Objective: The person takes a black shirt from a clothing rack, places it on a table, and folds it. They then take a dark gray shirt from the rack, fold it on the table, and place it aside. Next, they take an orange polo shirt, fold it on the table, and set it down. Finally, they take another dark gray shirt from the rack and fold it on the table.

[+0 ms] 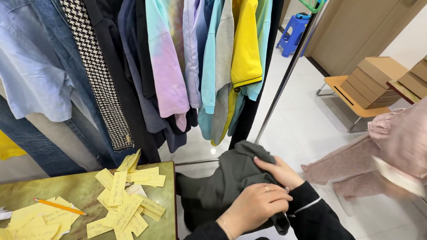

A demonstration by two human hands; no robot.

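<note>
A dark grey-green garment [222, 182] is bunched up low in front of the clothes rack, beside the table's right edge. My left hand [253, 206], with a ring on one finger, presses down on its lower folds and grips them. My right hand [278, 171], in a black sleeve, clutches the cloth a little higher, fingers curled over the top fold. The two hands are close together and almost touch. The bottom of the garment is hidden behind my arms.
Several shirts and jackets hang on the rack [178, 66], with a slanted metal pole [284, 80] at its right. A green-topped table [80, 186] holds yellow paper slips [129, 200] and a pencil [59, 206]. A pink ruffled garment [382, 151], a boxed-up chair [356, 95] and a blue stool [293, 33] stand to the right.
</note>
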